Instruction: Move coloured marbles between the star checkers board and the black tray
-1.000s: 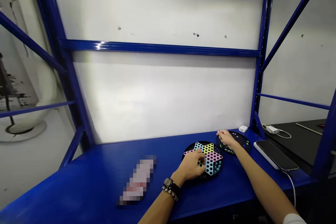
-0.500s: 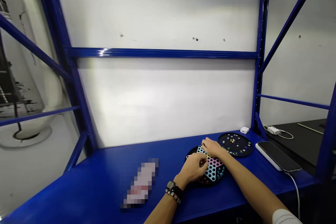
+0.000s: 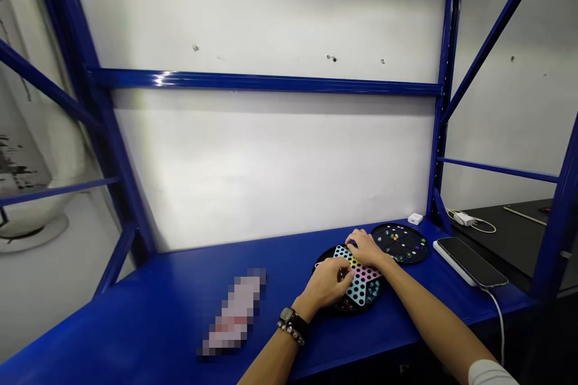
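A Chinese checkers board [image 3: 357, 292] with a pale blue, pink and yellow star full of holes lies on the blue shelf, set in a round black tray. Teal marbles [image 3: 372, 291] fill a pocket at its lower right; dark red marbles [image 3: 347, 304] show at the near edge. My left hand [image 3: 329, 283] hovers over the board's left side, thumb and fingers curled into a pinch. Bent over the far side is my right hand [image 3: 365, 250], its fingertips drawn together near the far rim. Whatever either hand's fingertips hold is too small or hidden to make out.
A second round black tray [image 3: 404, 246] with scattered marbles and small white pieces stands behind on the right. Beyond it are a small white box [image 3: 415, 218] and a phone [image 3: 472, 261] on a white block with a cable. A pixelated pinkish item [image 3: 237, 310] lies left. Blue posts frame the shelf.
The view has shifted slightly, so the scene sits a little further left. My right hand's fingers have changed their bend slightly near the far rim; my left hand keeps its curled pose.
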A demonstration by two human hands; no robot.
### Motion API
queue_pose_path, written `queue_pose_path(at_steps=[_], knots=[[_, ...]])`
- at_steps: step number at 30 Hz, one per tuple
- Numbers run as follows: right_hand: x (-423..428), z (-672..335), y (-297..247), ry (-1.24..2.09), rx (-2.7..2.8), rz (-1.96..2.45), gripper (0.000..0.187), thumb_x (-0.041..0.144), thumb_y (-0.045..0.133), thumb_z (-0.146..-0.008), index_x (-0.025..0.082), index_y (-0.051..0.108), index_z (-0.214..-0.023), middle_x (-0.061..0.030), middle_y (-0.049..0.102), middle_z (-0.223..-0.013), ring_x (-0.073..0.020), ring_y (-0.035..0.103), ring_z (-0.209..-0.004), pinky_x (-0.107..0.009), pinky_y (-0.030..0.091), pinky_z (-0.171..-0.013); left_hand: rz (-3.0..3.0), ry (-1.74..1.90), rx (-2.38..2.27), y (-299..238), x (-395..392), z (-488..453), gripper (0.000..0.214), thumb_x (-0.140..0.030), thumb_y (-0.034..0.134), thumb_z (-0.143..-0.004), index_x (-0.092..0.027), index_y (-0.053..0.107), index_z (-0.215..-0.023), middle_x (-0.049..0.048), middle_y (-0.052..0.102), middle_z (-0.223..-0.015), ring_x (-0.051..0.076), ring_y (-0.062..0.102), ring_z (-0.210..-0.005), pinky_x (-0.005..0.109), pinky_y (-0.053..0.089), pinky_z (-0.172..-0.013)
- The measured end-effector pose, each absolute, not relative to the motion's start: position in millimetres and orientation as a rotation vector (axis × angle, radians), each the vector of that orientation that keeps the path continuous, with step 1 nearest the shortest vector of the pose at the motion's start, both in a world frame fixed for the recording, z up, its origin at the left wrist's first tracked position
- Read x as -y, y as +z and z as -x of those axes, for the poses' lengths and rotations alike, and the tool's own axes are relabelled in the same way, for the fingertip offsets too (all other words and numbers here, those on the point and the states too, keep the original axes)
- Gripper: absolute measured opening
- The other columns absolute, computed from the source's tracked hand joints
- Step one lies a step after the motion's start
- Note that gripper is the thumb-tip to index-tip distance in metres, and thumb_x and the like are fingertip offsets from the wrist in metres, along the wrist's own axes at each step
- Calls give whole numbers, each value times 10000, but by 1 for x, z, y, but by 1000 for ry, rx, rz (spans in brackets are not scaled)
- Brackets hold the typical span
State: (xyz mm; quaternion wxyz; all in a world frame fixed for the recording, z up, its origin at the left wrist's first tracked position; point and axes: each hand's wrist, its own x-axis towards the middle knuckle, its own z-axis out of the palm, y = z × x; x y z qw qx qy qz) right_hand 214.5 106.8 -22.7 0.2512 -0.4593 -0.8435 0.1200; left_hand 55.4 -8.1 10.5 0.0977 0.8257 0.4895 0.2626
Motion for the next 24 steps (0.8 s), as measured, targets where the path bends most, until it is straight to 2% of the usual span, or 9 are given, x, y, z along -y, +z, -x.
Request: queue_pose_path(at_steps=[4,7,10,12,15,18,24], knots=[[-109,-218,-22,417,2337,1272,233,295,498,-914,219,665,-1058,-82,624,-1156,-260,509,-1131,-428,370,-968,-2459,782,-1446,12,9,-56,241,-273,511,-863,-194,526,-636,-17,598,-661,122,482,-619,244,340,-614],[-118,-225,-23,468,2274,1213,248,294,494,-921,201,665,-1074,-95,635,-1145,-245,539,-1124,-398,398,-979,-2463,784,-1453,14,9,-57,242,-277,513,-870,-195,532,-643,-13,606,-671,125,492,-626,248,342,-614],[-128,-240,-22,535,2166,1190,261,331,551,-899,178,669,-1073,-104,653,-1128,-215,596,-1023,-341,457,-914,-2461,779,-1441,14,9,-57,237,-277,507,-879,-196,546,-659,-9,616,-689,126,506,-636,245,349,-619],[-132,-250,-22,605,2169,1189,312,388,660,-829,170,684,-1050,-100,678,-1091,-208,623,-945,-316,486,-843,-2466,776,-1432,13,9,-57,235,-278,507,-881,-196,549,-665,-9,620,-701,124,510,-641,244,351,-623],[-132,-258,-22,663,2263,1130,309,414,748,-745,171,728,-935,-77,724,-977,-205,647,-887,-289,492,-789,-2479,784,-1432,10,8,-55,241,-284,507,-884,-196,547,-664,-14,616,-696,123,509,-644,244,347,-624],[-129,-255,-23,607,2274,1137,207,367,685,-798,185,754,-867,-62,747,-917,-195,663,-857,-277,488,-781,-2475,786,-1442,9,7,-55,248,-290,505,-884,-195,543,-658,-14,609,-677,123,504,-633,242,339,-611],[-129,-248,-26,452,2256,1216,197,312,626,-838,199,756,-933,-68,726,-994,-195,651,-916,-290,482,-847,-2459,771,-1453,12,9,-56,242,-321,491,-898,-196,583,-711,9,642,-735,137,536,-668,245,366,-632]])
